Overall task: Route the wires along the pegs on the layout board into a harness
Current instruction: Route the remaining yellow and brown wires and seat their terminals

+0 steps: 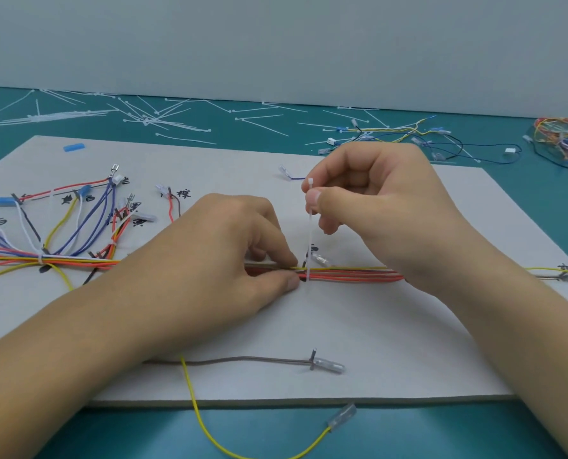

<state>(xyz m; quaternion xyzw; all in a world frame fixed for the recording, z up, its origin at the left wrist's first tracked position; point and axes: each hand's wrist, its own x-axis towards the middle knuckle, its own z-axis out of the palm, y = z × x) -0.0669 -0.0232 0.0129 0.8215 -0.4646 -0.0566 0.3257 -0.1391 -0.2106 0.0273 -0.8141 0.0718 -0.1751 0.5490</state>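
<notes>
A pale layout board (359, 332) lies on the teal table, with a bundle of red, orange and yellow wires (352, 274) running across its middle. My left hand (216, 256) pinches this bundle between thumb and fingers. A white cable tie (310, 233) stands upright from the bundle right beside those fingertips. My right hand (375, 200) pinches the tie near its top, its head showing above my thumb. At the board's left, wires of several colours (74, 226) fan out to pegs and labels, bound by a white tie. A brown wire (243, 360) ends at a peg near the front.
Loose white cable ties (150, 119) are scattered over the far table. More loose wires with connectors (408, 135) lie at the back right, and a tangled coil of wires (564, 140) sits at the right edge. A yellow wire (203, 429) hangs off the board's front edge.
</notes>
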